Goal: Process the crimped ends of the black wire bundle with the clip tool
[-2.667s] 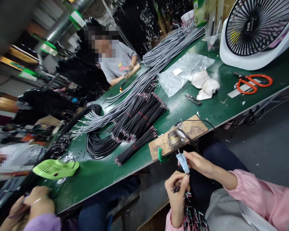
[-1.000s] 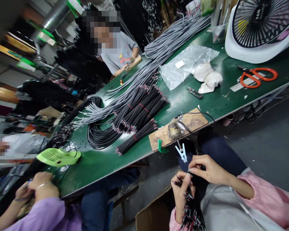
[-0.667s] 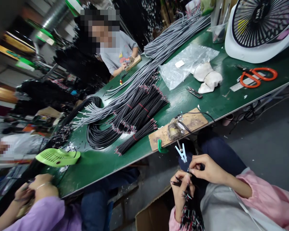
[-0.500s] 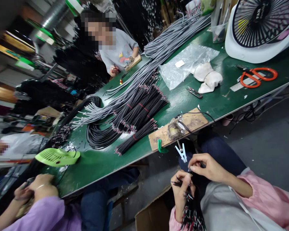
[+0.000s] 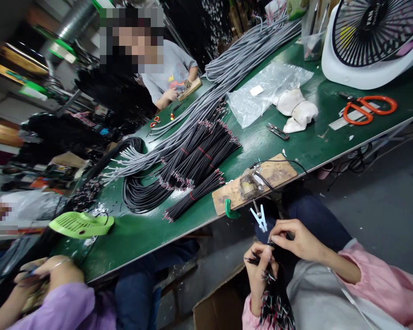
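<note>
My left hand is closed around black cables, whose stripped ends show red, white and black wires and hang below the fist. My right hand pinches the thin wire ends at the top of a cable, right above the left fingers. Just beyond the fingertips, a light blue clothespin sits on the shaft of a small motor. That motor is fixed to a wooden board at the table edge, where a green clamp shows.
Black cable bundles and long grey cables lie on the green table. Orange-handled scissors, small snips, a white glove and a fan are at right. Co-workers sit opposite and at left. A cardboard box stands below.
My hands stay nearly in place, with slight finger movement at the wire ends. The co-worker opposite has put down orange-handled cutters on the table; the left co-worker's hands have shifted.
</note>
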### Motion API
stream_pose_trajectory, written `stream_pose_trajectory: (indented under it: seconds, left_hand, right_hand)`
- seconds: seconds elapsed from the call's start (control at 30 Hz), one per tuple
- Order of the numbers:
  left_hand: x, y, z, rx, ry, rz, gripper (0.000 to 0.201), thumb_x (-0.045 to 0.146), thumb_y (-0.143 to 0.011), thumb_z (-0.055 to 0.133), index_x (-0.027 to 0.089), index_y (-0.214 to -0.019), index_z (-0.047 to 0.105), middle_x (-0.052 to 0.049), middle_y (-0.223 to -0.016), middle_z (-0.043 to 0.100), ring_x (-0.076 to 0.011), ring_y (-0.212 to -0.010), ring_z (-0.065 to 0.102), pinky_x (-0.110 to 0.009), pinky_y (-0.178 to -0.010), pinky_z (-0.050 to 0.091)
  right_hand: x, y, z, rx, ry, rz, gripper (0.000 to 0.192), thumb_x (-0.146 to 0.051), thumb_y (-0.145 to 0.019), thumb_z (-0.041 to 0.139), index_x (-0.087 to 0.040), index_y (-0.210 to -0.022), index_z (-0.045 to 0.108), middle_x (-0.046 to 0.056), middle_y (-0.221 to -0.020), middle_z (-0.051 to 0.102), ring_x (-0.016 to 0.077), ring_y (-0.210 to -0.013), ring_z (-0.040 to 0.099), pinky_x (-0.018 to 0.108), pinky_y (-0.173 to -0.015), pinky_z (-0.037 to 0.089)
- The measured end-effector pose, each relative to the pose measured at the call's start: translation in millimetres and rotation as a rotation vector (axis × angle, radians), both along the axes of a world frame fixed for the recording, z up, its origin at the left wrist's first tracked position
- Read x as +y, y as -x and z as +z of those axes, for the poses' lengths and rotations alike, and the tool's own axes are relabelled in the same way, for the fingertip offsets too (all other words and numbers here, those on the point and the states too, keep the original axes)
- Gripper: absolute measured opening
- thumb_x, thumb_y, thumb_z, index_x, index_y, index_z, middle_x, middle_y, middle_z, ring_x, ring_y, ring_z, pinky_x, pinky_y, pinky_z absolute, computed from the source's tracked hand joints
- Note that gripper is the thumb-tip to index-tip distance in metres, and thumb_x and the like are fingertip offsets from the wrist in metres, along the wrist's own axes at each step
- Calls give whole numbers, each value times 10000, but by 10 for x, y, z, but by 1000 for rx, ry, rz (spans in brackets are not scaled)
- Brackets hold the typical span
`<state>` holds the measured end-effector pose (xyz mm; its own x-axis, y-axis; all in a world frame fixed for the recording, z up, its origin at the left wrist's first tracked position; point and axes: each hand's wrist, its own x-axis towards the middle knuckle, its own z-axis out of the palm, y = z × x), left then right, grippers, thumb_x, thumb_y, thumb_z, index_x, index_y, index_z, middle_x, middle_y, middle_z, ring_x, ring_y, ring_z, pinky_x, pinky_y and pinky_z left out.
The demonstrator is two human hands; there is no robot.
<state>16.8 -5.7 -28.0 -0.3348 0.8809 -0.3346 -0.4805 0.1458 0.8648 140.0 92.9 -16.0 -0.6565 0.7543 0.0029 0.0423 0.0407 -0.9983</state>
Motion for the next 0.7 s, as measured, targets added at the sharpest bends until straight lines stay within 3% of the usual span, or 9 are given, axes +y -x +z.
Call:
stream_pose_trajectory:
  seconds: [0.17, 0.5, 0.7]
  left_hand:
    - [16, -12, 7, 46, -6, -9, 282, 321, -685, 720, 152, -575, 522, 68, -377, 457, -47, -234, 401, -143, -290, 284]
    - [69, -42, 99, 10, 33, 26, 288, 334, -715, 691, 156, -581, 506, 69, -347, 442, -32, -247, 344, -141, -307, 241]
    - [53, -51, 29, -44, 29, 36, 287, 320, -716, 687, 148, -567, 512, 65, -358, 456, -28, -238, 336, -144, -305, 249]
  right_hand:
    - [-8, 16, 8, -2, -17, 5, 102, -207, -784, 616, -135, -740, 675, 25, -678, 599, 121, -609, 512, 229, -573, 397]
    - [-158, 107, -12, 45, -250, -211, 153, -192, -828, 557, -143, -693, 612, 26, -632, 559, 136, -611, 497, 262, -598, 396]
    - [-150, 106, -18, 32, -273, -191, 144, -128, -778, 552, -147, -638, 579, 8, -607, 523, 130, -593, 489, 266, -609, 397]
